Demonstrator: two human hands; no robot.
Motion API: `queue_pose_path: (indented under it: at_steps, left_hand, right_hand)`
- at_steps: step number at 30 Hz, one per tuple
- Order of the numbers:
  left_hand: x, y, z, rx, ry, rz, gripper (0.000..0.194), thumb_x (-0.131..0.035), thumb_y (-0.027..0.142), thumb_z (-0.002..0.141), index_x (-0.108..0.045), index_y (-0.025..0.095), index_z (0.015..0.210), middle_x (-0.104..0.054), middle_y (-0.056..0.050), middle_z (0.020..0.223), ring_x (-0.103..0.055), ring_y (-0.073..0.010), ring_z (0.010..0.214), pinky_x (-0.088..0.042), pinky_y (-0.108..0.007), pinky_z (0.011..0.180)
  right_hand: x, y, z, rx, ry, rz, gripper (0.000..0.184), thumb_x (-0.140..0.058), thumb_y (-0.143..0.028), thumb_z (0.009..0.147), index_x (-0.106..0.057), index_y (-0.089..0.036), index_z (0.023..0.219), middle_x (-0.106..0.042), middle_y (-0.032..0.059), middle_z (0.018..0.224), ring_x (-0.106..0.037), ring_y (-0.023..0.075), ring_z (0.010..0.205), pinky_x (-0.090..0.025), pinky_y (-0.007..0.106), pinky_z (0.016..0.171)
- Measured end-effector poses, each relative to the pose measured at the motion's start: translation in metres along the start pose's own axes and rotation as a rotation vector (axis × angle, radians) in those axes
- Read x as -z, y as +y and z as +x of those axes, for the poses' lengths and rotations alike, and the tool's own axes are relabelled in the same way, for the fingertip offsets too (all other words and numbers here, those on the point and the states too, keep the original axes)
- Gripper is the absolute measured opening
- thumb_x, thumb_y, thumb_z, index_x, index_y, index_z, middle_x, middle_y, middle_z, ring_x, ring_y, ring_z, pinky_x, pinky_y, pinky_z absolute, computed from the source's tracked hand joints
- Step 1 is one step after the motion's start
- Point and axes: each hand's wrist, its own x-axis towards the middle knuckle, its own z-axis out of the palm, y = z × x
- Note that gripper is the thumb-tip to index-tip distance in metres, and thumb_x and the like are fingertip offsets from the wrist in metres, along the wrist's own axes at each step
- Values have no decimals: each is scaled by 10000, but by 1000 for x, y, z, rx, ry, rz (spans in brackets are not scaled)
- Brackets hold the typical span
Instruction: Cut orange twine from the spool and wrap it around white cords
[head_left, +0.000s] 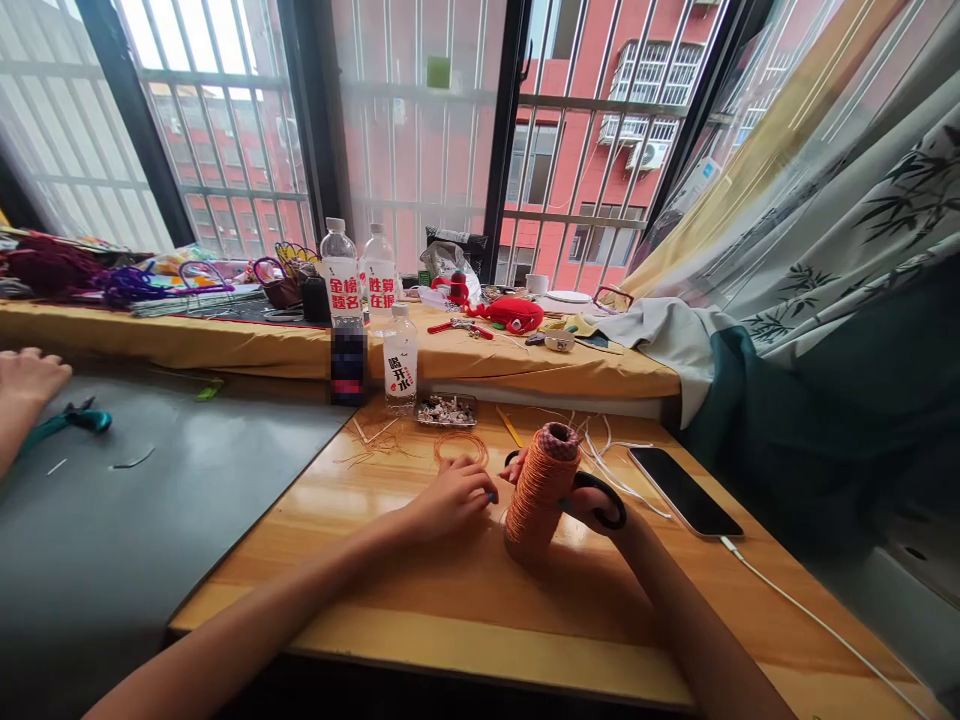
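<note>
Head view, clock-face taken about the spool before you: one spool of orange cord (541, 498), standing on the wooden table (420, 590), its purplish patterned core showing at the top. Your left hand (456, 488): at nine o'clock, just beside the spool, palm down, fingers bent and set together; whether they pinch any cord, you cannot tell from here. Your right hand (596, 503): at three o'clock, partly behind the spool, fingertips showing at ten; whether it is closed on the spool or on something hidden, you cannot tell. One black loop (616, 503), about the right hand, its remainder hidden. One coil of orange cord (460, 436), at ten o'clock, beyond your left fingers. One clear tray (446, 410) of small mixed pieces, past the coil. One water bottle (400, 360), at half past ten, beside the tray. One yellow stick (508, 425), at eleven. White cords (598, 460), loose, between one and two. One phone (686, 490), screen dark, at three. One red plush item (517, 314), on the ledge at twelve. Teal-handled pliers (94, 420), well apart at nine, near another person's hand (34, 375).
</note>
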Motion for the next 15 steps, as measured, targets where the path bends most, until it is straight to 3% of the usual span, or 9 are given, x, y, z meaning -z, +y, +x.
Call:
queue_pose_path:
  at_steps: [3, 7, 11, 15]
  left_hand:
    - [0, 3, 0, 8, -31, -8, 210, -392, 212, 835, -564, 201, 957, -580, -41, 969, -414, -191, 945, -286, -347, 840]
    - [-10, 12, -1, -23, -110, -6, 193, -402, 239, 827, -558, 207, 937, -551, -38, 1039, -420, -194, 965, -299, -334, 832]
    - [-19, 14, -2, 8, -47, -11, 191, -426, 174, 799, -585, 216, 896, -592, -13, 945, -466, -184, 893, -290, -330, 794]
    - [-12, 10, -2, -40, 10, -51, 199, -431, 168, 807, -624, 217, 811, -638, 6, 799, -498, -162, 803, -277, -318, 778]
  right_hand:
    - [0, 3, -1, -6, 20, -16, 370, -525, -416, 545, -587, -164, 809, -577, 74, 773, -515, 245, 878, -413, 374, 738]
    - [-2, 15, 2, -3, -139, 164, 359, -484, -407, 562, -588, -152, 792, -584, 85, 815, -514, 244, 873, -413, 369, 747]
    - [-4, 15, 4, 40, -253, 337, 380, -499, -386, 566, -588, -140, 841, -583, 95, 902, -508, 244, 904, -393, 365, 796]
    - [-4, 3, 3, 7, -263, 246, 428, -565, -377, 577, -572, -158, 945, -573, 76, 970, -486, 243, 965, -359, 361, 853]
